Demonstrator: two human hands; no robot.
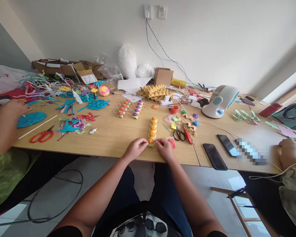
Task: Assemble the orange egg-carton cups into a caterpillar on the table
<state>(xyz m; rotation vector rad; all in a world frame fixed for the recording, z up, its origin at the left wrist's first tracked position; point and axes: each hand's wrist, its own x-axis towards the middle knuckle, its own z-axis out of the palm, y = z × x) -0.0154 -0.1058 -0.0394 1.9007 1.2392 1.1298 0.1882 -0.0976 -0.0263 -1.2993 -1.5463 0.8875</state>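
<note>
An egg-carton strip lies lengthwise in front of me, its row of cups covered in orange and pale green clay. My left hand pinches at the left side of the nearest cup. On the opposite side of that cup, the fingertips of my right hand are pressed together against it. Whether a tiny piece is between the fingers cannot be made out. Beside my right hand lies a small bag of red clay. Farther back stand a red-and-green strip and a purple-and-green strip with pins stuck in.
Black-handled scissors, a red cutter and clay lumps lie to the right, with two phones and a white fan beyond. Orange scissors and paper scraps lie left. Co-workers' hands are at both sides.
</note>
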